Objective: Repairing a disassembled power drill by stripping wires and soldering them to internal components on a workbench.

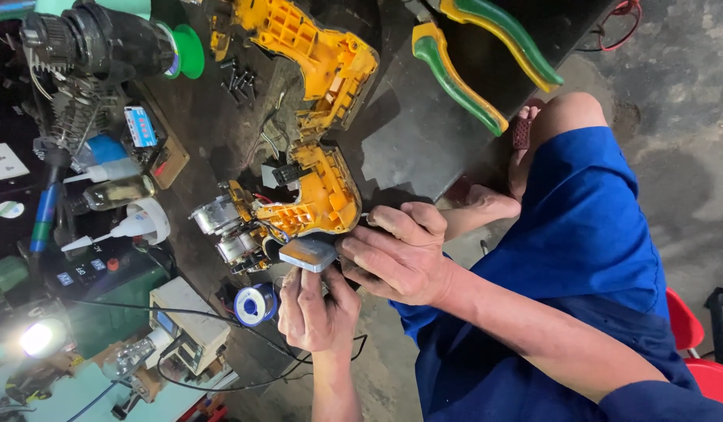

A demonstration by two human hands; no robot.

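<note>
**A:** Drill (314, 199), yellow, shell open: where is it?

**B:** It lies on the dark bench (424, 133), mid-frame. The motor (221, 223) is exposed at its far end. A grey block (307, 252) sits against its foot.

**A:** Hands?

**B:** The right hand (400, 258) is curled, with its fingertips pressing on the block and the foot of the shell. The left hand (318, 309) is closed from below and pinches the block's near edge. Neither hand holds a tool.

**A:** Handling note for the step?

**B:** As I judge it, the block is being held at the foot. The shell should be kept flat with one hand while the other guides the block squarely. The thin wires (260, 205) near the motor look easy to trap. The loose screws (238, 78) should not be nudged.

**A:** Other items on the bench?

**B:**
- A second shell half (314, 47), just beyond the drill.
- Cutters (471, 70) with green and yellow handles, well apart from it.
- A blue solder reel (254, 303), just beside the left hand.
- A green reel (188, 51).
- White squeeze bottles (135, 227).
- A lit lamp (37, 337).

**A:** Room?

**B:**
- The floor (682, 94) is bare, stained concrete.
- A red seat (705, 367) is under the person.
- The bench is grimy and crowded, and cables trail off its edge.
</note>
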